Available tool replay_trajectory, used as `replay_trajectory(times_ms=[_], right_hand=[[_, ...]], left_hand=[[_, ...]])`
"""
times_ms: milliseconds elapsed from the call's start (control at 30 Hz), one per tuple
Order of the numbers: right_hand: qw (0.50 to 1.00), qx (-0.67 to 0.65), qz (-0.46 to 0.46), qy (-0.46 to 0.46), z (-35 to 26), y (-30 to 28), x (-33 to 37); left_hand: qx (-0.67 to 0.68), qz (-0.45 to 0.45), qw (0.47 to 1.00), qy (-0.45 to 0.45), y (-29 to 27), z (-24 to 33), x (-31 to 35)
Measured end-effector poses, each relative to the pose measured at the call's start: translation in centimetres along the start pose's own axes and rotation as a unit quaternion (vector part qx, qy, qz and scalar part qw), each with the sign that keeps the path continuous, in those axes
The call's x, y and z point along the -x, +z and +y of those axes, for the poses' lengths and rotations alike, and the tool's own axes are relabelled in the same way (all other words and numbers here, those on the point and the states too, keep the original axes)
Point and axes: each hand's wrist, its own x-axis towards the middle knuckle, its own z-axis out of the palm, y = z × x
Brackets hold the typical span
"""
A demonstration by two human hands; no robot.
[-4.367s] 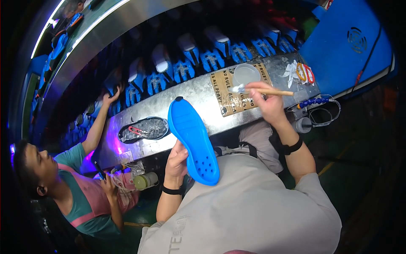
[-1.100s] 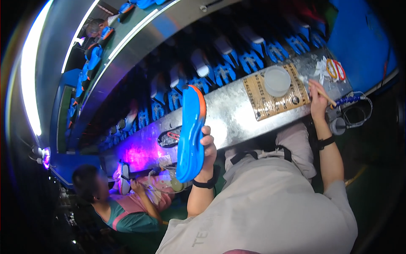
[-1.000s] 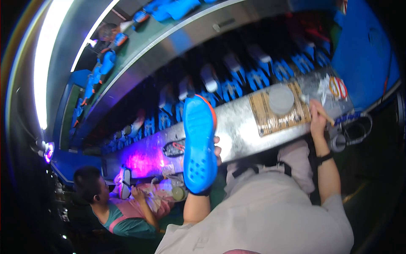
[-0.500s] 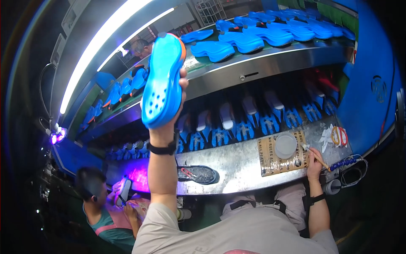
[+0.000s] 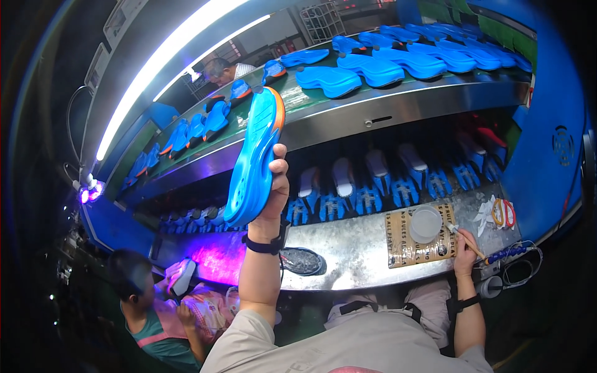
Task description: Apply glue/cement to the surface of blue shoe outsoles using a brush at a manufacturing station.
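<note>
In my raised left hand (image 5: 278, 189) is a blue shoe sole (image 5: 254, 158) with an orange edge at its upper end. It stands nearly upright, and my fingers wrap round its right side. My right hand (image 5: 464, 253) is closed round the wooden handle of a brush (image 5: 474, 246) at the right of the metal bench. The bristle end points up and left toward a round translucent tub (image 5: 426, 225). That tub stands on a brown taped cardboard piece (image 5: 403, 253). A dark shoe piece (image 5: 302, 261) lies on the bench just right of my left wrist.
Blue soles (image 5: 329, 81) line the green conveyor belt (image 5: 292, 99) above the bench. Below it, blue shoe holders (image 5: 368, 198) stand in a row. Scissors (image 5: 509, 212) lie at the right. At the left, a co-worker (image 5: 146, 304) holds a shoe near a purple-lit area.
My left hand has lowered the sole and turned it, so more of its side and orange edge shows. My right hand keeps the brush in nearly the same place.
</note>
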Motion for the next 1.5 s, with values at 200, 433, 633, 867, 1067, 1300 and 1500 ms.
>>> replay_trajectory(times_ms=[200,433,633,867,1067,1300,1500], right_hand=[[1.0,0.013,0.002,-0.007,0.3,-0.2,0.0],[1.0,0.014,-0.012,-0.011,0.7,-0.4,0.1],[1.0,0.014,-0.025,-0.005,0.6,-0.4,0.4],[0.999,0.031,-0.02,0.004,1.1,0.0,-0.1],[0.999,0.036,-0.004,-0.007,-0.4,-0.1,0.1],[0.999,0.019,-0.026,0.038,1.9,-1.1,0.9],[0.998,0.018,-0.026,0.055,1.9,-0.9,0.9]], left_hand=[[0.018,0.01,1.0,0.002,0.1,0.2,0.5],[0.034,0.021,0.999,-0.005,0.0,0.0,1.2],[0.037,0.022,0.999,-0.003,-0.1,-0.1,1.6],[-0.156,0.009,0.987,-0.029,0.6,3.3,-2.7],[-0.566,0.369,0.737,0.013,-4.9,11.4,-16.1],[-0.961,0.24,-0.085,-0.113,-9.9,17.1,-18.6],[-0.974,0.119,-0.11,-0.159,-12.4,22.1,-20.1]])
